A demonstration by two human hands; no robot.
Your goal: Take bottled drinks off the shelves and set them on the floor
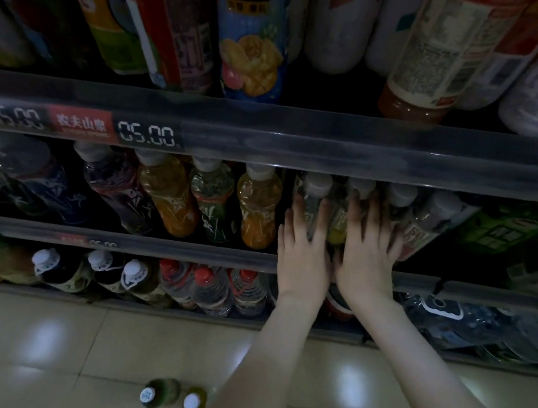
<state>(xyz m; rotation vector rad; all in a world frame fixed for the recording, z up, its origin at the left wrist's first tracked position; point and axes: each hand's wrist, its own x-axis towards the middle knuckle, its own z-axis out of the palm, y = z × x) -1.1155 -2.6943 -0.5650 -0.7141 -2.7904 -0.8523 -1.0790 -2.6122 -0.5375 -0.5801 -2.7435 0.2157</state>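
On the shelf [149, 245], under your fingers, one bottle [315, 188] sits beneath your left hand [302, 256], and a second bottle [363, 187] beneath your right hand [367, 248]. Fingers lie over both, thumbs hidden, so the grip is unconfirmed. Pulled loosely, either could slip, snag the rail [322, 151] above, or topple the orange bottle [260, 215] alongside.
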